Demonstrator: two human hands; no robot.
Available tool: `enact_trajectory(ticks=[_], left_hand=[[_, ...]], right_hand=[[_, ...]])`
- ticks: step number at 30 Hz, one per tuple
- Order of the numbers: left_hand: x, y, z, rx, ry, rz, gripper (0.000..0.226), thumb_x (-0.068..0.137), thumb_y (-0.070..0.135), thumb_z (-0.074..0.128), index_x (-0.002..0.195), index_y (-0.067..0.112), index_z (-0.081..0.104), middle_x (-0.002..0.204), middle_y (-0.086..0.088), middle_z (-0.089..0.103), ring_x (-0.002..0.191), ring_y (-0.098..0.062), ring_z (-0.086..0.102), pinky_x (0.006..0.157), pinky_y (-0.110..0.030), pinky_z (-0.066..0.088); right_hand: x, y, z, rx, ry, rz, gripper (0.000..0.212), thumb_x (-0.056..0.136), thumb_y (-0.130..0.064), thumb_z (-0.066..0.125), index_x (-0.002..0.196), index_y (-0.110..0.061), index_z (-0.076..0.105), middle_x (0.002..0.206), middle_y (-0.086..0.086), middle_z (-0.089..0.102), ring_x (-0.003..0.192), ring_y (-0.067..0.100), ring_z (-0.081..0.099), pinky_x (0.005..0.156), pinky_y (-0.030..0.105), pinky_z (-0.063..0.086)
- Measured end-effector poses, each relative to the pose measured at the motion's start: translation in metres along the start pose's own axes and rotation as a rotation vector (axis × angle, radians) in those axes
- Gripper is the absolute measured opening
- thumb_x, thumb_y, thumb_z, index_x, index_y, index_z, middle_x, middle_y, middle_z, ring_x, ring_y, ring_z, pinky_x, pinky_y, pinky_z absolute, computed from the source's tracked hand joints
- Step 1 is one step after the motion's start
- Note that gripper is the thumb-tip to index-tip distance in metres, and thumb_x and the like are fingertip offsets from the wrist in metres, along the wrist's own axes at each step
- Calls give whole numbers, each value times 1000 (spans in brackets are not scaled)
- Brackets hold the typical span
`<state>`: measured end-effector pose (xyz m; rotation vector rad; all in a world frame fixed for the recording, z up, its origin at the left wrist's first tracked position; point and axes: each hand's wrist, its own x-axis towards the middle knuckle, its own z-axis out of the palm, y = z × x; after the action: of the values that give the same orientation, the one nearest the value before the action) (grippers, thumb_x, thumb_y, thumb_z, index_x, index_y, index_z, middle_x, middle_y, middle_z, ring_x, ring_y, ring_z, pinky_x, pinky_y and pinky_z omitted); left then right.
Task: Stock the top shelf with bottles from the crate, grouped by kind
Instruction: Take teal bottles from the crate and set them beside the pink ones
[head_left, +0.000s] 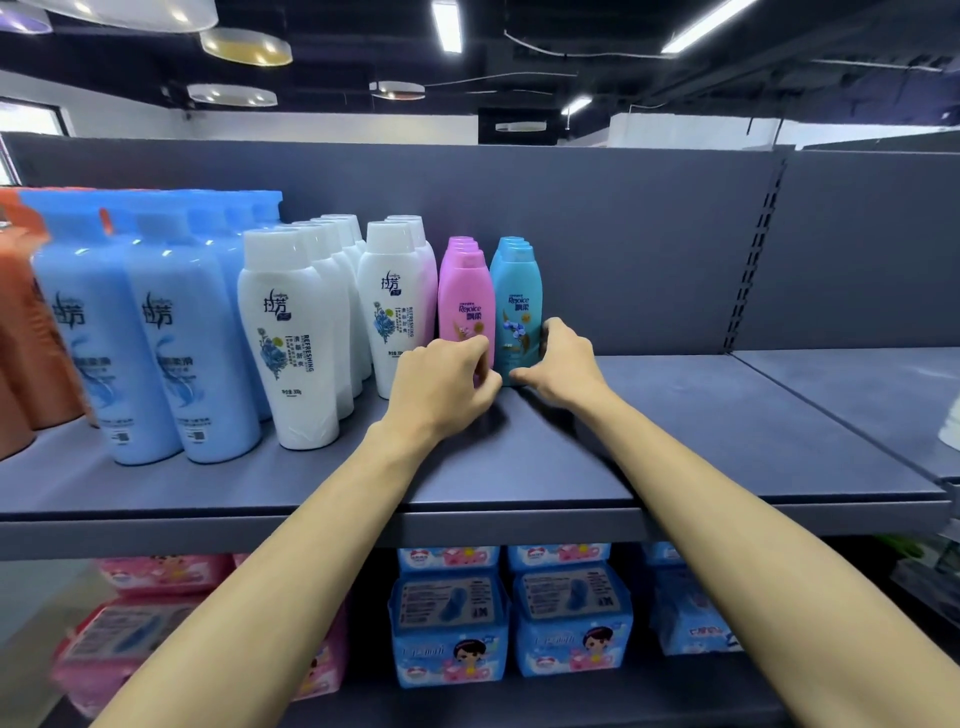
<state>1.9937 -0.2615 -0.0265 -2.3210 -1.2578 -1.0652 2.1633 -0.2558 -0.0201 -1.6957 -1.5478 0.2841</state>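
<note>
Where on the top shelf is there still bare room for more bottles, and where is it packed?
Bare: the top shelf from the teal bottles rightward to the slotted upright, and the front strip before the small bottles. Packed: everything left of the pink bottles, meaning the white bottles and blue bottles. The left hand and right hand flank the front teal bottle.

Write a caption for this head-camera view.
Both hands straighten pink and teal Rejoice bottles on the top shelf.

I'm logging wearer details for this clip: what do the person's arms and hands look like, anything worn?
Both forearms are bare up to the frame edge, with no sleeves in view. The left hand and right hand show no gloves, rings, watch or wristband.
</note>
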Motion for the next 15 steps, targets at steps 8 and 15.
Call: enact_trajectory(ticks=[8,15], left_hand=[[0,-2,2,0,-32,-22,16,81,34,54,75,20,49,71,-4,64,70,-36,57,59,-31,33],[-1,-4,4,-20,-43,-35,17,81,35,53,74,22,44,70,-5,63,69,-37,56,61,-32,36]], right_hand=[[-1,-3,-2,6,-1,24,51,74,-17,82,113,-8,51,112,8,63,92,22,59,72,29,45],[-5,-5,-1,-13,5,29,48,79,-19,80,114,-8,50,116,9,63,97,25,61,78,33,49]])
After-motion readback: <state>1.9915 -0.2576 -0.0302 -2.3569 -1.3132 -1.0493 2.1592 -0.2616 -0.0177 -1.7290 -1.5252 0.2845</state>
